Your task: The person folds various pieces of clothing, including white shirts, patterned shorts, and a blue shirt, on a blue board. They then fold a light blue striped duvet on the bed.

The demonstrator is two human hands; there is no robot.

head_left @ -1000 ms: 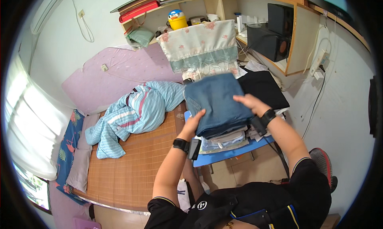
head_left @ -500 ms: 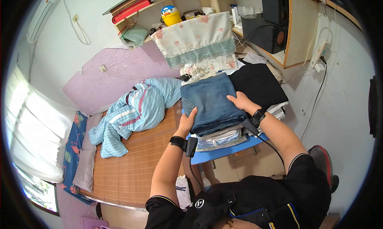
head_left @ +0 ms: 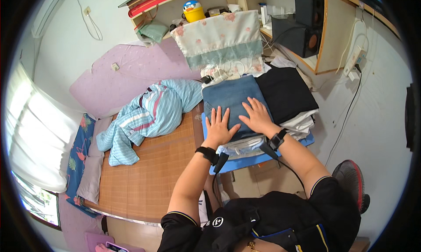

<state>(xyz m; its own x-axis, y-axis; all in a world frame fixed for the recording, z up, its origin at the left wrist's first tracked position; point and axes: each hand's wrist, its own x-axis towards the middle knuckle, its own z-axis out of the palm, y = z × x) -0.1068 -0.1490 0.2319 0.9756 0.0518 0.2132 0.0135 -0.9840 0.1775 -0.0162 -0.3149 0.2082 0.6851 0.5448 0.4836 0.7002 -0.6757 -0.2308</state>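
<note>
Folded blue jeans [head_left: 232,91] lie on top of a stack of light-coloured folded clothes [head_left: 239,149] on a blue table [head_left: 232,165]. My left hand [head_left: 218,128] rests flat on the near left part of the jeans, its fingers spread. Flat on the near right part lies my right hand [head_left: 258,116], also with fingers apart. Neither hand grips anything. Beside the jeans, to the right, a folded black garment [head_left: 285,94] tops another pile with white cloth [head_left: 302,122] under it.
Left of the table is a bed with a brown woven mat [head_left: 144,177] and a crumpled blue striped quilt [head_left: 162,109]. Behind stand a shelf draped with floral cloth [head_left: 215,34] and black speakers [head_left: 289,34]. White cables [head_left: 226,72] lie just beyond the jeans.
Both hands have gone from holding the jeans at their left and right sides to lying flat on top. The jeans now sit flatter on the stack.
</note>
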